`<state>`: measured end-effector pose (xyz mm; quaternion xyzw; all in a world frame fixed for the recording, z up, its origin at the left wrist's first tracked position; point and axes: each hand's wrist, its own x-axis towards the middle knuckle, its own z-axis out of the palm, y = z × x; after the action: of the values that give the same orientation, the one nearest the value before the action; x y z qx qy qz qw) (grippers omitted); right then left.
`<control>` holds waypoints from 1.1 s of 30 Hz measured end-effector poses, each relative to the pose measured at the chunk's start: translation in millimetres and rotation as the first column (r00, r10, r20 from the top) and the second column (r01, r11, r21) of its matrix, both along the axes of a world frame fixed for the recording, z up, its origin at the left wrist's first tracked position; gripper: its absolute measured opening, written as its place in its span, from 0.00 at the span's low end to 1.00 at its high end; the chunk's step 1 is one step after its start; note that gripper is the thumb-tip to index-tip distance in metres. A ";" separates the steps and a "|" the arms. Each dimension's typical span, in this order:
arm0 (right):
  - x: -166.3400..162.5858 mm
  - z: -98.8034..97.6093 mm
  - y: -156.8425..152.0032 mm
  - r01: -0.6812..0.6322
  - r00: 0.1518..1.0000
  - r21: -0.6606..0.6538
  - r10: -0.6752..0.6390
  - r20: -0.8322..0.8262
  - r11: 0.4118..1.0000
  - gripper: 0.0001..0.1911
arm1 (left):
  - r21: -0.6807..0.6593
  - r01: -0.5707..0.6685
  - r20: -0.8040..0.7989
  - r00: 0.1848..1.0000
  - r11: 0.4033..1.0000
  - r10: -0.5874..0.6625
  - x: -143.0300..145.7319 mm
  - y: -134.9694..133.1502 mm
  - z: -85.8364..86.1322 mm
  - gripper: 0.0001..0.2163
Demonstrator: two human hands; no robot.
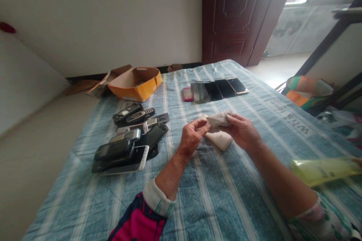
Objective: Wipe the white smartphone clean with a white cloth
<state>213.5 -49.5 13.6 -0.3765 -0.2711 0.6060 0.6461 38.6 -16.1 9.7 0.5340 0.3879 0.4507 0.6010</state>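
Two bare hands, left hand [192,137] and right hand [243,131]. Left sleeve [141,220] is pink and dark blue with a pale ribbed cuff; right sleeve [325,222] pale with green pattern.

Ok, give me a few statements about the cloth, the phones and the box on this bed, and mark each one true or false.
1. Both hands hold the pale cloth. True: left hand and right hand pinch it.
2. The orange box has its lid shut. False: it lies open.
3. A pile of phones lies left of the hands. True.
4. The row of flat phones is stacked in the box. False: it lies on the striped blanket.
5. The yellow bottle stands upright. False: it lies sideways.
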 end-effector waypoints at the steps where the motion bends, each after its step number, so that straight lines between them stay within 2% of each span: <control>1: 0.8 0.2 0.5 0.030 0.999 -0.001 -0.030 0.012 1.000 0.09 | 0.014 -0.028 -0.026 0.999 1.000 0.028 0.2 0.5 -1.2 0.15; 3: 0.5 0.6 0.4 0.062 0.997 -0.005 -0.062 0.036 0.998 0.11 | 0.025 -0.040 -0.058 0.997 0.999 0.041 0.5 0.3 -1.7 0.20; 6: -5.4 1.3 -2.1 0.054 0.996 -0.018 -0.052 0.068 0.998 0.12 | 0.002 0.021 -0.061 0.998 1.000 -0.021 0.6 -3.0 2.4 0.28; 10: -14.8 3.3 -5.9 0.016 0.997 -0.033 -0.014 0.077 0.999 0.17 | -0.047 0.134 -0.033 0.990 0.990 -0.135 0.2 -6.8 8.7 0.18; 14: -15.6 6.2 -7.5 -0.053 0.995 -0.047 0.057 0.082 0.997 0.20 | -0.055 0.153 0.070 0.986 0.987 -0.149 -0.6 -6.1 10.3 0.12; 17: -12.6 7.5 -8.2 -0.150 0.978 -0.085 0.160 0.130 0.985 0.15 | -0.039 0.152 0.072 0.986 0.988 -0.149 -1.9 -5.4 11.9 0.10; 21: -9.1 7.9 -8.9 -0.198 0.961 -0.130 0.219 0.168 0.972 0.14 | -0.037 0.162 0.054 0.986 0.986 -0.160 -5.2 -4.7 14.3 0.10; 28: -6.7 8.2 -10.1 -0.371 0.913 -0.239 0.400 0.084 0.897 0.13 | 0.006 0.154 0.006 0.988 0.988 -0.154 -9.4 -2.1 11.6 0.11; 33: -6.3 8.0 -11.7 -0.468 0.870 -0.232 0.491 0.052 0.853 0.16 | 0.045 0.126 0.025 0.992 0.991 -0.127 -9.6 -2.1 12.8 0.09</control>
<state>207.3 -61.1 21.6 -0.3963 -0.3250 0.7518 0.4148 29.0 -18.2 22.4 0.5642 0.3349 0.4274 0.6220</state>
